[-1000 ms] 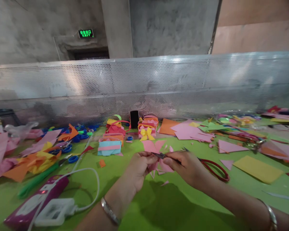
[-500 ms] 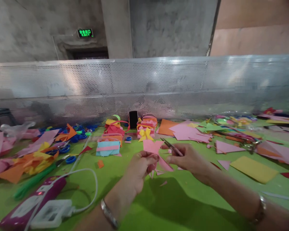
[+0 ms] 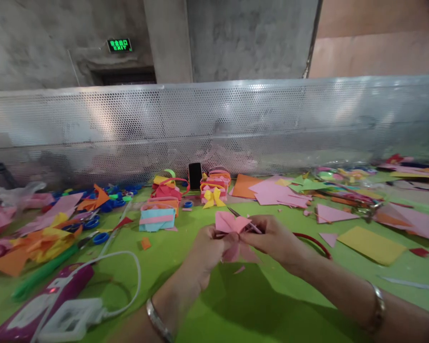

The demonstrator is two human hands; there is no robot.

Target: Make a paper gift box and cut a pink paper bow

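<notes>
My left hand (image 3: 205, 250) is closed in a pinch on a pink paper cut-out (image 3: 231, 224) with pointed lobes, held just above the green table (image 3: 236, 309). My right hand (image 3: 275, 238) is closed round a pair of scissors (image 3: 243, 220) with red loop handles (image 3: 312, 243). The blades lie against the right side of the pink paper. Small pink scraps (image 3: 240, 269) lie under the hands.
Small paper gift boxes (image 3: 158, 218) and one with a yellow bow (image 3: 213, 195) stand behind, beside a black phone (image 3: 195, 175). Pink and orange sheets (image 3: 275, 193), a yellow sheet (image 3: 372, 244), a purple device with white cable (image 3: 46, 300), blue rings and paper heaps at left. A perforated metal panel (image 3: 236, 124) borders the table.
The scissors lifted away from the paper, then came back against it. My left hand turned the pink cut-out so its lobes stand up. Both hands stayed mid-table.
</notes>
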